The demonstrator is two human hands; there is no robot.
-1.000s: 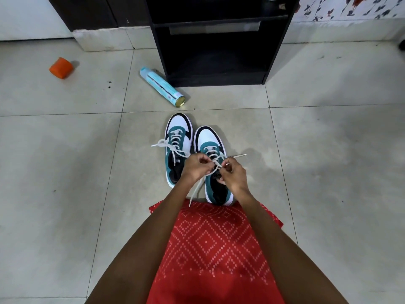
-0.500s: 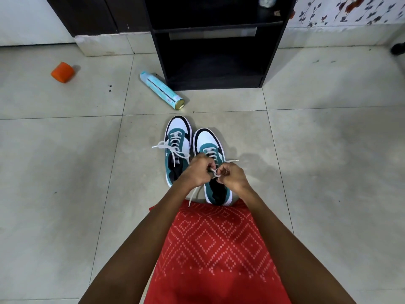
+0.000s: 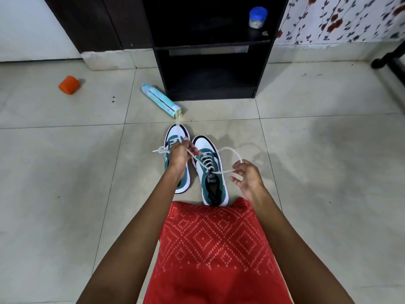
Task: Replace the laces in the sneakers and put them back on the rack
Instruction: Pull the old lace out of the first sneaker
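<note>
Two teal, white and black sneakers stand side by side on the tiled floor, toes pointing at the rack. The right sneaker point(image 3: 211, 172) has a white lace point(image 3: 230, 150) threaded through its eyelets, both ends pulled out sideways. My left hand point(image 3: 180, 156) grips one lace end over the left sneaker point(image 3: 175, 137), which it partly hides. My right hand point(image 3: 246, 176) pinches the other end, which loops up to the right of the shoe. The left sneaker's lace is tied, its bow point(image 3: 161, 150) sticking out left. The black shoe rack point(image 3: 210, 49) stands just beyond.
A light-blue spray can point(image 3: 161, 100) lies on the floor by the rack's left foot. An orange cap point(image 3: 69, 84) sits far left. A blue-lidded jar point(image 3: 258, 17) stands on the rack's upper shelf. My red patterned garment point(image 3: 214, 249) covers my lap. Dark furniture legs point(image 3: 392, 62) at right.
My hands were together over the right sneaker's tongue; they have drawn apart, pulling the lace ends out to each side. The view has tilted up a little.
</note>
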